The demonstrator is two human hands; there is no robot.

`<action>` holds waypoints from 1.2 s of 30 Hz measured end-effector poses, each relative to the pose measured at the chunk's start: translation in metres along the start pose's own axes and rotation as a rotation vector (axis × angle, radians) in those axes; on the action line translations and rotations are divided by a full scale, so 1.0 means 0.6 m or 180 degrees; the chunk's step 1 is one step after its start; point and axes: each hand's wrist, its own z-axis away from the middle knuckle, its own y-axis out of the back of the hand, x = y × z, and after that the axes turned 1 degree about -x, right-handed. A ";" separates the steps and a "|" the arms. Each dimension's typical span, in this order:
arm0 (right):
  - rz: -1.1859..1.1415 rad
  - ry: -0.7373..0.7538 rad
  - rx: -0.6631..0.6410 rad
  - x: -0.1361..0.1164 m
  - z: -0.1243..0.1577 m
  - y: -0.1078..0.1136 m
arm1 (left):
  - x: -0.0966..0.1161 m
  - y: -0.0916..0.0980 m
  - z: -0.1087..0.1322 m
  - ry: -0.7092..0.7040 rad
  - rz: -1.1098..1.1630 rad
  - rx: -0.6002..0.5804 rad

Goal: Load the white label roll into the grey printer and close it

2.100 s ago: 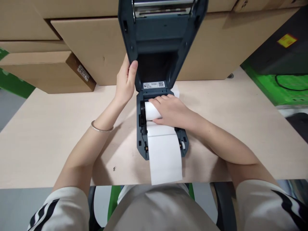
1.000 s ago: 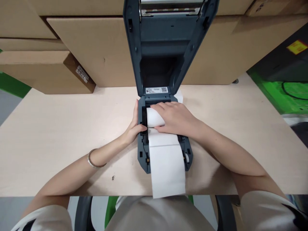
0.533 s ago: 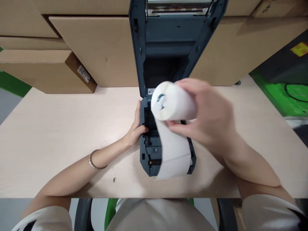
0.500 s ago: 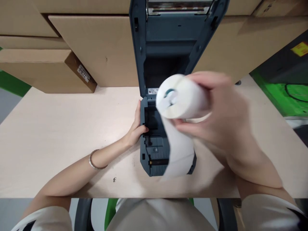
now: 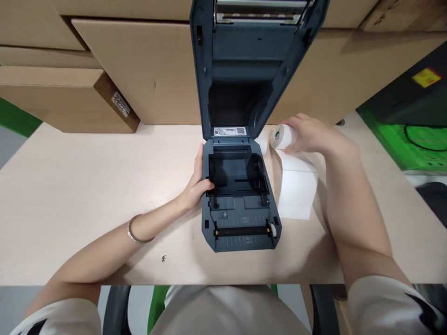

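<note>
My left hand (image 5: 195, 188) clasps the left side of the open printer (image 5: 240, 203). Just right of the printer, my right hand (image 5: 309, 134) holds a white paper roll (image 5: 287, 136), its loose strip (image 5: 297, 188) trailing alongside.

Bright, soft light

The table (image 5: 87, 186) looks evenly bright, with soft shadows below the grips of the left hand (image 5: 195, 188) and right hand (image 5: 309, 134). Far right of these, the yellow label (image 5: 426, 77) blurs; outer edges stretch.
</note>
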 end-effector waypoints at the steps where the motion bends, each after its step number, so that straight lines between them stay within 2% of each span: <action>1: 0.0005 -0.0033 -0.0075 0.003 -0.007 -0.010 | 0.000 0.001 0.000 0.0000 0.0011 -0.0004; 5: -0.0063 0.0024 -0.0198 0.011 -0.017 -0.030 | -0.001 0.004 0.000 -0.0018 0.0002 -0.0010; 9: -0.0100 0.0047 -0.0181 0.011 -0.012 -0.025 | -0.002 0.005 0.000 -0.0049 -0.0016 -0.0006; 14: -0.0192 0.0358 0.0146 -0.019 -0.004 -0.014 | -0.002 0.003 -0.001 -0.0008 0.0002 0.0014; 18: -0.0151 0.0611 0.0245 -0.046 -0.014 -0.030 | -0.003 0.003 -0.003 -0.0029 -0.0004 0.0021; 22: -0.0281 0.0603 0.0131 -0.049 -0.023 -0.047 | -0.003 0.004 -0.005 -0.0021 0.0004 0.0019; 29: -0.0480 0.0531 -0.0071 -0.049 -0.020 -0.041 | -0.003 0.000 -0.006 -0.0039 0.0046 0.0027; 36: -0.0396 0.0635 0.0147 -0.076 -0.022 -0.056 | -0.005 -0.001 -0.008 -0.0075 0.0033 0.0050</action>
